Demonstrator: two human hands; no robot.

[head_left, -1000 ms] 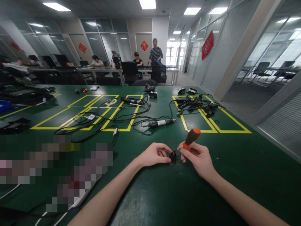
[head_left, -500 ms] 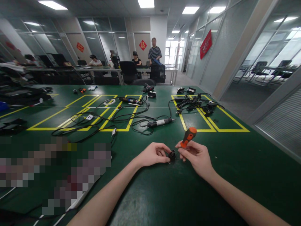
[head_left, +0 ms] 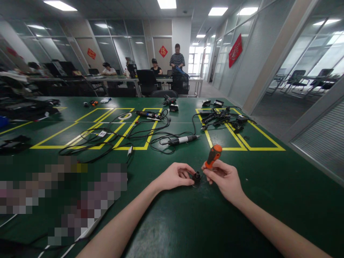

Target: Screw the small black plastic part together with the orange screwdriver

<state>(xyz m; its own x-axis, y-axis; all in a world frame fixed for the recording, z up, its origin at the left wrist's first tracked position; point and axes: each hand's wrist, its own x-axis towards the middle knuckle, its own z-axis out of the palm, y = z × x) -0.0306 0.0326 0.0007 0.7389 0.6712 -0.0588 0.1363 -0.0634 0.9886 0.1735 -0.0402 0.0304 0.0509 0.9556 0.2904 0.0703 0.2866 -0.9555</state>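
My left hand (head_left: 175, 176) pinches a small dark round part (head_left: 197, 178) against the green tabletop (head_left: 172, 218), thumb and fingers around its left side. A narrow cylindrical stub rises from the top of that part. Just to the right, my right hand (head_left: 225, 179) is closed around an orange and black screwdriver (head_left: 214, 156). Its handle points up and leans a little to the right. The screwdriver's lower end is hidden at my fingers, so I cannot tell whether it touches the dark part.
A grey and black pen-shaped power tool (head_left: 183, 140) lies beyond my hands. Black cables (head_left: 107, 143) tangle on the left, and black tools (head_left: 220, 118) are heaped at right. Yellow tape (head_left: 131, 148) marks rectangles. A person (head_left: 177, 61) stands at the far desks.
My right hand has barely moved; the screwdriver handle has shifted slightly left and up. My left hand keeps its hold on the dark part. The standing person's head and arms have moved.
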